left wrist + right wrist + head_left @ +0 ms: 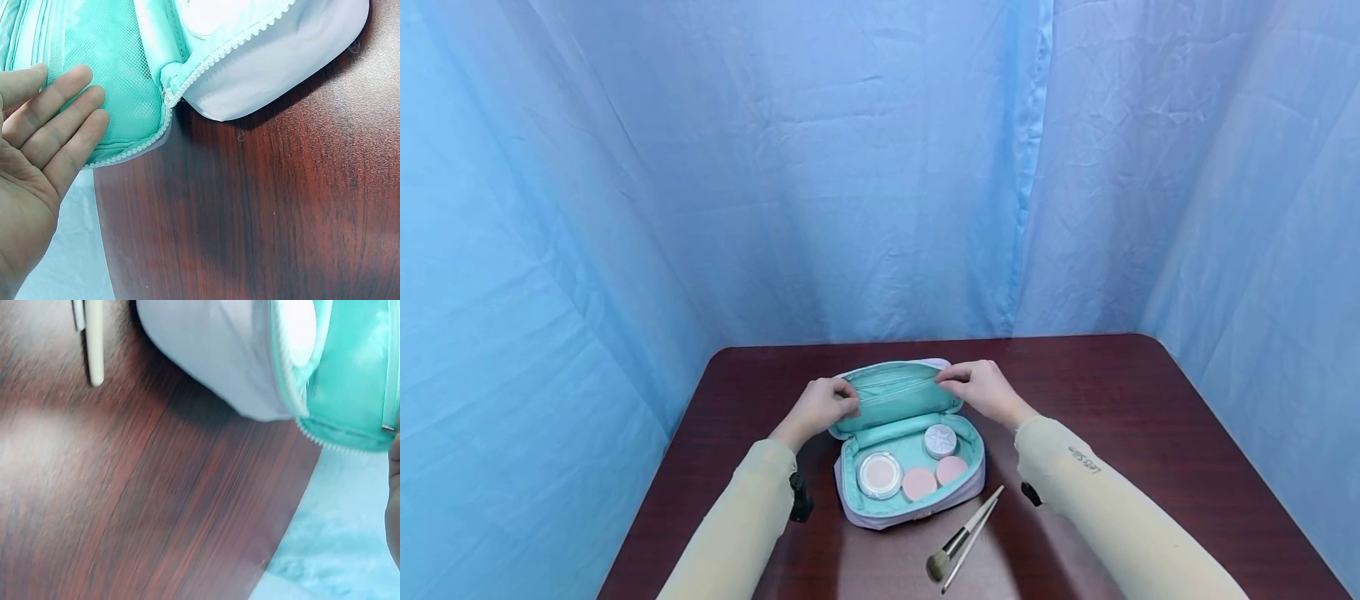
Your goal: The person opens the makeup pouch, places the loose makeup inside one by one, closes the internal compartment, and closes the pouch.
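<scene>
A makeup bag (891,520), lavender outside and mint green inside, lies unzipped with its lid (895,407) tipped back. The lid's inside has a mesh pocket (115,69) with a zipper across it. At the lid's left end my left hand (826,404) pinches the pocket's zipper edge between thumb and forefinger, the other fingers extended. My right hand (987,390) pinches at the zipper's right end, where a small metal zipper pull (389,429) shows by the fingers. In the bag's base lie a round compact (880,475), two pink round containers (919,483) and a silvery patterned round container (940,441).
Two makeup brushes (958,542), one thick and one thin, lie on the dark red wooden table (1120,417) in front of the bag, to its right. Light blue curtains (850,167) hang behind the table and at both sides.
</scene>
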### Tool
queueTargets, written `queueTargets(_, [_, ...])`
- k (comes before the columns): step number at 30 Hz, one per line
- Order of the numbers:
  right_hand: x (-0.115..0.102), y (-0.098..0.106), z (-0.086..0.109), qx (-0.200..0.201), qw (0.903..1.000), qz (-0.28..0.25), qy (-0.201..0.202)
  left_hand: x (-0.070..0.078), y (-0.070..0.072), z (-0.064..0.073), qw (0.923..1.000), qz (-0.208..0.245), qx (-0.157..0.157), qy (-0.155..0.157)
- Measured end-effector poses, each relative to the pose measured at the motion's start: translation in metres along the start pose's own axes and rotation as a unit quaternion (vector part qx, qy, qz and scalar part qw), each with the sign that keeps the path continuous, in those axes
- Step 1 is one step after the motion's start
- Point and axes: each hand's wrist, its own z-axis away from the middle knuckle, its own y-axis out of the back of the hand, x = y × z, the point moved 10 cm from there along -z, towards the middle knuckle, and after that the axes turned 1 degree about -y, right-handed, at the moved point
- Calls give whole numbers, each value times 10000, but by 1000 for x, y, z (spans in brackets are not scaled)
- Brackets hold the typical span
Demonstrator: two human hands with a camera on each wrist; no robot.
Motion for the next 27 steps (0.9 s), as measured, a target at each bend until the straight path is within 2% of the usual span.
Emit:
queueTargets(13, [27, 14, 19, -274, 9986, -107, -446, 2, 2, 3, 9999, 97, 52, -7])
queueTargets(23, [30, 12, 35, -695, 9973, 214, 20, 0, 1, 3, 9999, 140, 92, 29])
queueTargets(27, [33, 11, 42, -846, 9960, 278, 68, 0, 1, 4, 9999, 152, 62, 17])
